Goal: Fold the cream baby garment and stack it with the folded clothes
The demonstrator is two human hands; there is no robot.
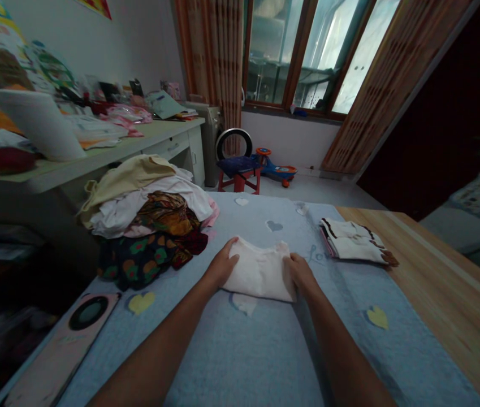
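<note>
A white garment point(260, 271), folded into a compact rectangle with a curved neckline along its far edge, is between my two hands over the blue cloth point(240, 350). My left hand point(223, 264) is closed on its left side, thumb on top. On the right side my right hand point(301, 274) grips its edge; some of those fingers are hidden. To the right lies a stack of folded clothes point(356, 242), white with dark brown trim on top. A loose heap of clothes point(150, 209), yellow, white and dark patterned, sits to the left.
A pink flat box point(61, 345) with a dark round window lies at the near left. Bare wood point(447, 271) borders the cloth on the right. Beyond stand a cluttered desk point(167, 135), a red stool point(240, 181) and a blue ride-on toy point(276, 169).
</note>
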